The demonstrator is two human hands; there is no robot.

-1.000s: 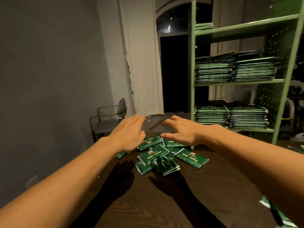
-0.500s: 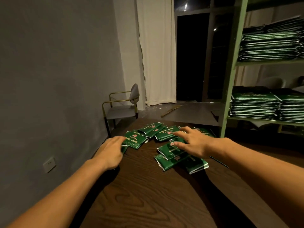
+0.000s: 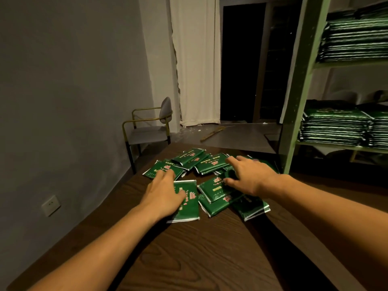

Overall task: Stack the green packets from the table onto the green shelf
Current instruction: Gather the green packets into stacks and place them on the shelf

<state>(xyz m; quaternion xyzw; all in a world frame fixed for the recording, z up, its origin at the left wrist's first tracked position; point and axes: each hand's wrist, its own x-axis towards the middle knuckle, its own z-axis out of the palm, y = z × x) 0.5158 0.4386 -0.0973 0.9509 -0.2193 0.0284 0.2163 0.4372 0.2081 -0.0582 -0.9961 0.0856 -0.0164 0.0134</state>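
Both hands are lying flat, fingers spread: the left hand (image 3: 162, 195) and the right hand (image 3: 248, 177) are pressing on green packets (image 3: 201, 162) scattered near the table (image 3: 201, 255)'s far edge, beside the green shelf (image 3: 302, 85).

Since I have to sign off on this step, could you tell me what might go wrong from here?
The loose packets overlap untidily, so gathering them with the left hand and right hand could let some slip out. The near-right packet could get pushed off the table.
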